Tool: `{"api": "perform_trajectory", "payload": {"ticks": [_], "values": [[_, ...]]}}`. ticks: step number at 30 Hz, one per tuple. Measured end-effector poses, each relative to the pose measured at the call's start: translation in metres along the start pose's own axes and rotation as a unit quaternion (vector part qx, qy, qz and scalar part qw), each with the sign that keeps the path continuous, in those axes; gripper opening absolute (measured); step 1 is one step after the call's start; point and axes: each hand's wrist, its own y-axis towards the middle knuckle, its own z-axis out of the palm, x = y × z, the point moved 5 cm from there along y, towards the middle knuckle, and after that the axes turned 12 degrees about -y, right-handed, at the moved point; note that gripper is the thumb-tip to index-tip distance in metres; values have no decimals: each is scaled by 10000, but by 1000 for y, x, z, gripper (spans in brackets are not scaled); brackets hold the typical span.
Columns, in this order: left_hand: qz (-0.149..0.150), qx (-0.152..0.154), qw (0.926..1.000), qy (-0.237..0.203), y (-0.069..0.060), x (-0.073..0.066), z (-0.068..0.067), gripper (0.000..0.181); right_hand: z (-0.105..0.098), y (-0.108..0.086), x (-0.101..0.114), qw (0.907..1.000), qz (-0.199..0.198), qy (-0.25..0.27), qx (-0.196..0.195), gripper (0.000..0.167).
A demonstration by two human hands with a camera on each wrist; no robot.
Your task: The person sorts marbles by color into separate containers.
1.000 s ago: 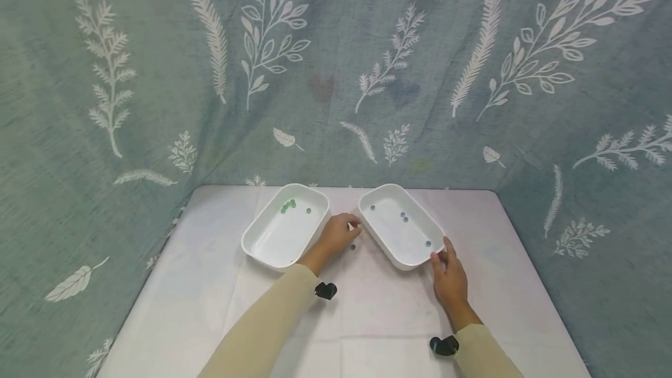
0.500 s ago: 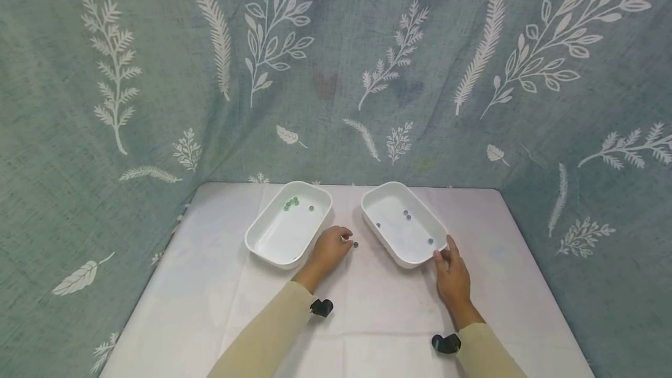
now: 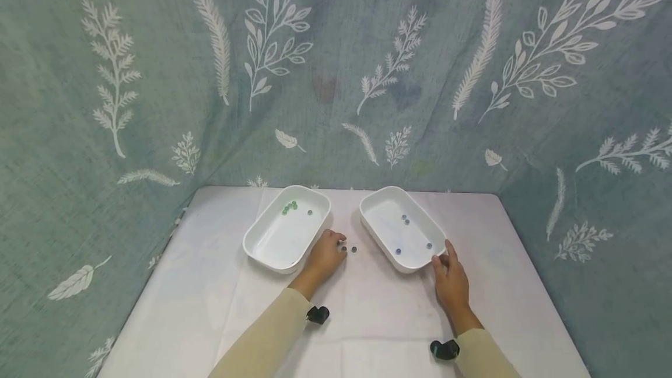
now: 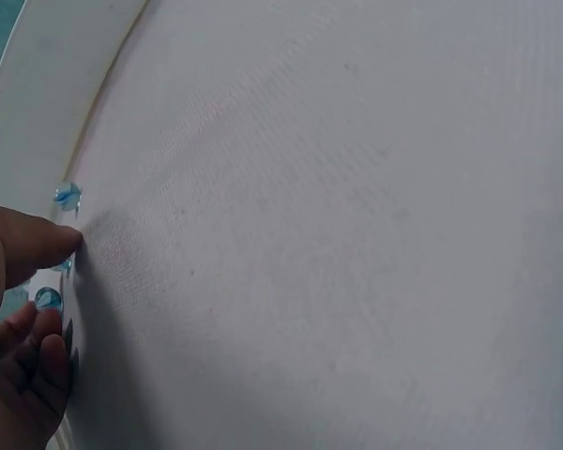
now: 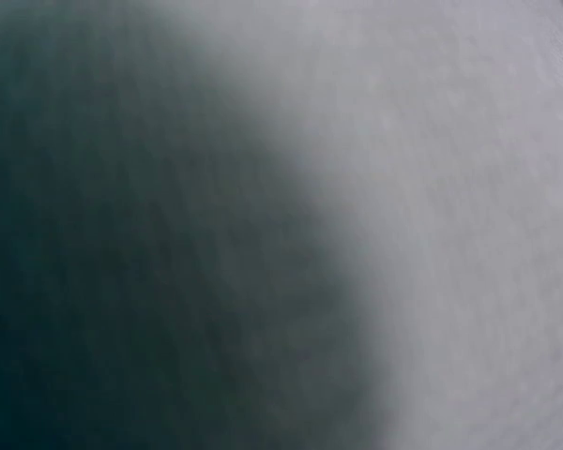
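Note:
In the head view my left hand (image 3: 326, 254) is low over the table between two white trays, with the thumb and fingers apart. Beside its fingertips a bluish glass marble (image 3: 343, 249) lies on the cloth, and a second marble (image 3: 354, 249) sits just to the right. The left wrist view shows one marble (image 4: 67, 196) beyond the thumb and another marble (image 4: 48, 298) by the fingertips; a third is partly hidden by the thumb. My right hand (image 3: 451, 284) holds the near right corner of the right tray (image 3: 370, 227), which contains several bluish marbles (image 3: 406, 222).
The left tray (image 3: 252, 237) holds several green marbles (image 3: 294, 205) and a greyish one (image 3: 310, 212) apart from them. A white cloth covers the table (image 3: 383, 319). Patterned green fabric (image 3: 325, 63) rises behind and at both sides. Only blurred cloth and shadow fill the right wrist view.
My left hand has drawn away from the right tray, back toward the left tray and the loose marbles. One marble has rolled along the right tray to its near end. My right hand keeps its hold.

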Motion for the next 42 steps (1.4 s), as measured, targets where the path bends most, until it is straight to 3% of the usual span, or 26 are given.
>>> {"api": "perform_trajectory", "payload": {"ticks": [3,9,18,25,35,42], "values": [[-57,137,9997,207,-4,3,1,35,1,-4,-2,10000,58,-64,46,66],[128,218,9985,495,-8,-2,-2,27,0,-7,-3,9999,106,-133,29,66],[-190,57,9974,697,-14,1,-9,32,1,-6,-2,9999,106,-38,41,68],[89,112,9984,544,-14,2,-11,13,-3,-1,1,10000,41,15,7,67],[175,93,9996,205,-14,0,-11,15,-2,0,2,9999,109,-18,78,68],[468,156,9987,94,-5,-11,-11,14,1,0,0,10000,61,-41,18,68]]}}
